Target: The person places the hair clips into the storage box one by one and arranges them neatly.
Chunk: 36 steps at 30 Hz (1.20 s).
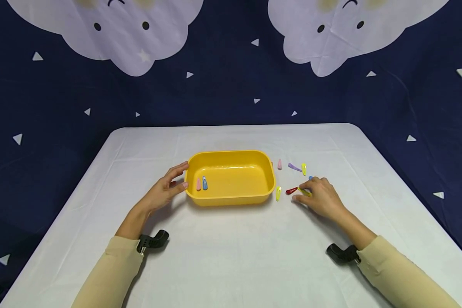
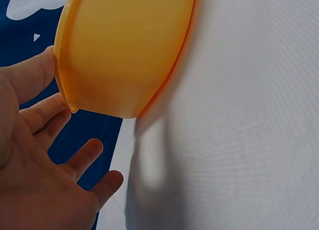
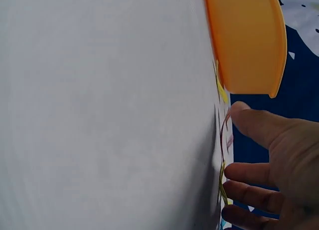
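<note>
Resting my left hand (image 1: 165, 190) with fingers straight against the tray's (image 1: 231, 197) left end; my right hand (image 1: 321, 196), right of the tray, pinches a yellow clip (image 1: 304, 192) beside a red clip (image 1: 291, 191); two clips (image 1: 202, 184) lie inside the tray.

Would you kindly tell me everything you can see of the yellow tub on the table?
The yellow tub is a shallow rectangular bin with rounded corners and a thin outturned rim, apparently smooth glossy plastic. It sits upright and level on the white table, near its middle. Inside, at its left end, lie a pink hair clip and a blue hair clip. The left hand rests its fingers against the tub's left end. More clips lie outside, off its right end.
</note>
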{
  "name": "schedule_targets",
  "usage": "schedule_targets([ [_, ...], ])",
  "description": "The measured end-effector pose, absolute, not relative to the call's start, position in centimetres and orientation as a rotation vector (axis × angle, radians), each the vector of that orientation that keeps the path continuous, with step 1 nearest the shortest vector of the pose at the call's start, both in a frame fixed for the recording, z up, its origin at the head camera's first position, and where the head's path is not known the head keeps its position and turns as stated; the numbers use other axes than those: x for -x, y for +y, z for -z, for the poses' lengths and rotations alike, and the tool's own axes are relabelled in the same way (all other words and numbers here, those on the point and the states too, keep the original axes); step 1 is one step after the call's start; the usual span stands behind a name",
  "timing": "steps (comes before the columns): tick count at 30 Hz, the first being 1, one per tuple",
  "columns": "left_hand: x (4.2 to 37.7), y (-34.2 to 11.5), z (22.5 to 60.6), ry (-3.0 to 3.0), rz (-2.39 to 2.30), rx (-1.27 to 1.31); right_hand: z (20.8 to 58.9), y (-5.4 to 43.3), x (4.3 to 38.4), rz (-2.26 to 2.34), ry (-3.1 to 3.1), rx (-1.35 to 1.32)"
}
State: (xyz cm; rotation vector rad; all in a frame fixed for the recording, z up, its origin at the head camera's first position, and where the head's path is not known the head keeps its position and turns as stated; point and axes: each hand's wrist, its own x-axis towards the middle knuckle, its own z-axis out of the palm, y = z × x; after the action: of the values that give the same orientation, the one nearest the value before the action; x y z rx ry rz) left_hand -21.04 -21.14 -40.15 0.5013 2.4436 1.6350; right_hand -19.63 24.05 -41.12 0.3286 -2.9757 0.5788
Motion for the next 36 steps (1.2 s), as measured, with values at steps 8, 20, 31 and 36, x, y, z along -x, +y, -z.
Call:
schedule_targets([
  [8, 21.0, -21.2, 40.2, 2.445, -1.626, -0.496, 41.5, 23.7, 19.9, -0.568, -2.964, -0.345],
  [20, 21.1, -21.1, 40.3, 2.446, -1.632, -0.498, 42.0, 23.5, 20.0, -0.587, -2.954, -0.342],
  [31, 21.1, -21.2, 40.2, 2.442, -1.632, -0.503, 42.8, 23.0, 20.0, -0.625, -2.869, -0.317],
  [36, 21.1, -21.2, 40.2, 2.439, -1.635, -0.506, 42.9, 23.0, 20.0, -0.656, -2.872, -0.314],
])
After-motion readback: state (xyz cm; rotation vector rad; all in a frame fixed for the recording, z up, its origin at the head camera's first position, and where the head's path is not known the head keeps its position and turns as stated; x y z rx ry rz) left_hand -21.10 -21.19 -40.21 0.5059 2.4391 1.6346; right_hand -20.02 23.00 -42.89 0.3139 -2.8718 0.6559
